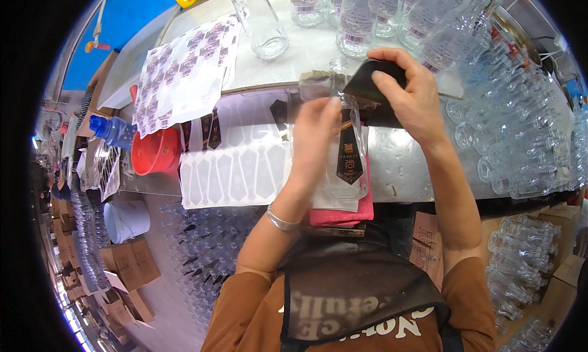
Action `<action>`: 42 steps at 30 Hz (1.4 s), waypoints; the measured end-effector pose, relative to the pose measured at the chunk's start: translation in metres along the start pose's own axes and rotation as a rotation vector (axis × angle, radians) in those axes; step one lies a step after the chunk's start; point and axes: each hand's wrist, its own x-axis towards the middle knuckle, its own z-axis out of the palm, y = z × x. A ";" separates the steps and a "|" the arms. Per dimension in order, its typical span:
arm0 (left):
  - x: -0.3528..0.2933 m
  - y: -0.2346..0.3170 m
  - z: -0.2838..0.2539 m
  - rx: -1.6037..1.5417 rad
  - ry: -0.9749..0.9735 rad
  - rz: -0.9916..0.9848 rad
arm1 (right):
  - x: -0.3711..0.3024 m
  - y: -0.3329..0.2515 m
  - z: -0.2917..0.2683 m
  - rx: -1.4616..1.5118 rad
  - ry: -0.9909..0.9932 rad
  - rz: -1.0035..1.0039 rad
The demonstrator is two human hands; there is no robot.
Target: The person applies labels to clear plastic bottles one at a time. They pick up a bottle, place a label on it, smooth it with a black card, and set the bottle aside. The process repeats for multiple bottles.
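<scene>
"Glass bottle (332,168) is laid where?"

"By the left hand (315,122), neck at twelve o'clock; its sticker (349,150) is maybe being smoothed"

"How's that hand?"

"Blurred, can't be told; a black pad (365,82) is pinched by the right hand (413,98); rubbing may be needed next"

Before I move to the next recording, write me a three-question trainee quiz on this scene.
1. Which hand holds the black flat piece?
2. True or false: the tie-shaped sticker on the clear bottle nearest the person's body is plain white.
3. What colour is the bucket just left of the label sheet?
A. Yellow
B. Red
C. Green

Key:
1. The right hand.
2. False; it is mainly black.
3. B.
</scene>
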 end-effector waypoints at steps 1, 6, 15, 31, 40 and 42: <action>0.002 0.006 0.002 -0.017 0.003 -0.044 | -0.003 0.004 -0.005 0.071 0.010 0.021; 0.007 0.008 0.005 0.162 0.013 -0.003 | -0.031 0.019 -0.015 0.305 0.085 0.212; 0.016 -0.010 0.002 0.209 0.048 0.081 | -0.057 0.038 -0.022 0.606 0.063 0.363; -0.002 -0.006 0.004 -0.048 -0.034 0.061 | -0.028 0.010 0.008 0.047 0.101 0.151; 0.001 -0.008 0.002 -0.156 -0.031 -0.015 | -0.034 -0.003 0.014 0.088 0.152 -0.099; -0.001 -0.005 0.002 -0.219 -0.029 -0.044 | -0.043 -0.012 0.016 0.058 0.044 -0.181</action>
